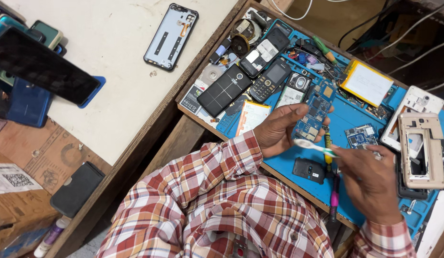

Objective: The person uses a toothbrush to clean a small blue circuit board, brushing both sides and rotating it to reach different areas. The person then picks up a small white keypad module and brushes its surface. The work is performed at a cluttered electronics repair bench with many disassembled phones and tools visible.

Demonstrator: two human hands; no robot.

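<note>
My left hand [278, 130] holds a blue phone circuit board [313, 116] upright between thumb and fingers, above the blue work mat [348, 117]. My right hand [370, 184] grips a white and green toothbrush [313, 146], whose bristle end points left toward the bottom of the board. Both sleeves are red and cream plaid. Under my hands on the mat lie a small black phone part [308, 169] and a yellow-handled screwdriver [327, 152].
Several dismantled phones, a keypad phone [270, 80], a yellow battery [366, 83] and a second blue board [361, 136] litter the mat. Beige phone frames [421, 149] lie at right. A phone back cover [171, 36] rests on the white table, stacked phones [38, 69] at left.
</note>
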